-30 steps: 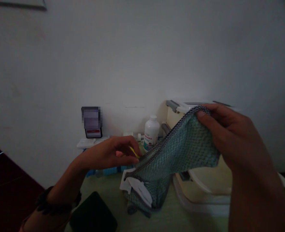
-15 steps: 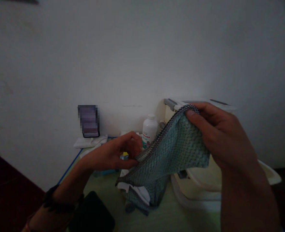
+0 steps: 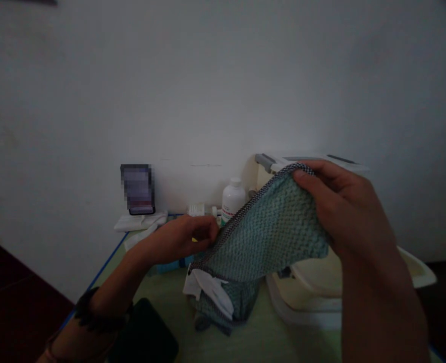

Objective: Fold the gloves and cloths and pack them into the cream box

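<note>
A green waffle-textured cloth (image 3: pixel 272 232) with a black-and-white trimmed edge hangs stretched between my hands. My right hand (image 3: pixel 346 206) pinches its upper right corner between thumb and fingers. At the left, my left hand (image 3: pixel 187 237) has its fingers closed at the trimmed edge, though the fingertips are partly hidden. Lower down the cloth bunches up, and its end droops to the table (image 3: pixel 283 345). A white tag-like piece (image 3: pixel 211 292) shows on this lower part.
Behind the cloth stands a white bottle (image 3: pixel 233 196). A phone (image 3: pixel 140 189) leans upright on a white packet (image 3: pixel 142 221) at the back left. To the right is a pale plastic bin (image 3: pixel 310 320) with grey parts. A dark object (image 3: pixel 147 333) lies at the front left.
My left hand's fingers have closed in on the trimmed edge. The cloth is spread a little flatter, and its lower left corner has shifted slightly right. My right hand has hardly moved.
</note>
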Action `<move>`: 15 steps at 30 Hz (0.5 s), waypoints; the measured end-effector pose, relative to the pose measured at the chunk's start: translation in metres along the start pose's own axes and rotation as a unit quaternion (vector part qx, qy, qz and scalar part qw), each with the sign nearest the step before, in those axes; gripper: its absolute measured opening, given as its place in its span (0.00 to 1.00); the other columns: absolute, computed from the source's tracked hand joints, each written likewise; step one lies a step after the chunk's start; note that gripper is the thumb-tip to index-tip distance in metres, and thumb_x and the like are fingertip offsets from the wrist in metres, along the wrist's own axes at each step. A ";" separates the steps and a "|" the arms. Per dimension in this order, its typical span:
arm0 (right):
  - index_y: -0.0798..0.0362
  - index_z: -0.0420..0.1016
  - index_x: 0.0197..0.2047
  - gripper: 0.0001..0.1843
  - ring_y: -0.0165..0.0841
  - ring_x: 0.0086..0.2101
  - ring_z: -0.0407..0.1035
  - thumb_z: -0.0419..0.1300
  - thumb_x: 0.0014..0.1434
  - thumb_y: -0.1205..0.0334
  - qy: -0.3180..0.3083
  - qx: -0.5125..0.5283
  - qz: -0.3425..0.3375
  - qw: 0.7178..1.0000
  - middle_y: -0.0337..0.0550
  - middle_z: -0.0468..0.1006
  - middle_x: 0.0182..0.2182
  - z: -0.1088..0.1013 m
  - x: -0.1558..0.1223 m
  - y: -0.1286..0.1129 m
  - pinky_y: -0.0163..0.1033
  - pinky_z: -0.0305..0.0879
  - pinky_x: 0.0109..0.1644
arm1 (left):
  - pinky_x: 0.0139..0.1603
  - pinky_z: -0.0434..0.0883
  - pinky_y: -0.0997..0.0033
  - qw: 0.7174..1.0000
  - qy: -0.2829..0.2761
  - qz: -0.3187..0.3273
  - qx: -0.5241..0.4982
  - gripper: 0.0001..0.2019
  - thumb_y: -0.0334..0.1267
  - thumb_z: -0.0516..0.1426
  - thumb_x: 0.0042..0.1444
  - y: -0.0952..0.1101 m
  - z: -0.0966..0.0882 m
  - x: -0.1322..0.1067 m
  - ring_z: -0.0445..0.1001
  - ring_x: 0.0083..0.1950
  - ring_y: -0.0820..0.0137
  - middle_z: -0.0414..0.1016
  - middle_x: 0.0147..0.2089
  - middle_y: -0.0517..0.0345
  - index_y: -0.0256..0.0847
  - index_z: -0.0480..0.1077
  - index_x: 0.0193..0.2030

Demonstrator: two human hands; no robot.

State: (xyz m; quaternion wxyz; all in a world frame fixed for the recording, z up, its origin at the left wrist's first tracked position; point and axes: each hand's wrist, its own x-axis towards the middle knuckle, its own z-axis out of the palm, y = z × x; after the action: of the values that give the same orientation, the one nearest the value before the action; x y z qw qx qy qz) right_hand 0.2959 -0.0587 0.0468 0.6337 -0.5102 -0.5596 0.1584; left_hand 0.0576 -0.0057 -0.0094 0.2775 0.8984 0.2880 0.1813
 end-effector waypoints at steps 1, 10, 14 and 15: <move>0.49 0.77 0.35 0.07 0.31 0.26 0.67 0.61 0.53 0.59 0.005 -0.005 -0.001 1.000 0.38 0.76 0.27 0.000 0.000 0.000 0.34 0.60 0.24 | 0.27 0.63 0.79 1.000 -0.007 0.003 0.007 0.03 0.29 0.51 0.55 0.001 0.000 0.000 0.67 0.28 0.76 0.67 0.27 0.64 0.40 0.64 0.33; 0.50 0.77 0.34 0.06 0.29 0.25 0.67 0.61 0.53 0.59 0.019 0.004 -0.016 1.000 0.37 0.75 0.26 0.001 0.003 0.004 0.33 0.60 0.23 | 0.38 0.66 0.74 0.999 -0.021 -0.010 -0.022 0.14 0.42 0.63 0.48 0.012 0.004 0.001 0.71 0.38 0.70 0.71 0.37 0.59 0.38 0.67 0.38; 0.50 0.74 0.35 0.06 0.28 0.22 0.66 0.61 0.52 0.60 0.028 0.029 0.005 0.999 0.36 0.74 0.25 0.001 0.004 0.005 0.31 0.59 0.20 | 0.32 0.61 0.76 0.998 0.012 0.009 0.062 0.08 0.38 0.61 0.50 0.015 0.006 0.004 0.65 0.31 0.74 0.66 0.28 0.64 0.38 0.65 0.29; 0.49 0.71 0.36 0.07 0.28 0.21 0.65 0.61 0.52 0.60 0.033 0.047 0.013 0.998 0.35 0.74 0.25 0.001 0.004 0.004 0.31 0.58 0.18 | 0.31 0.60 0.76 0.997 0.013 0.013 0.074 0.07 0.37 0.59 0.52 0.015 0.005 0.004 0.64 0.30 0.75 0.65 0.27 0.65 0.38 0.65 0.28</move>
State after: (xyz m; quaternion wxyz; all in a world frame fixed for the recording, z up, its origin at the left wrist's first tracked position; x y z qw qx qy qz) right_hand 0.2978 -0.0529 0.0452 0.6730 -0.4924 -0.5232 0.1758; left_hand 0.0693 -0.0150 -0.0036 0.2037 0.9177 0.2928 0.1748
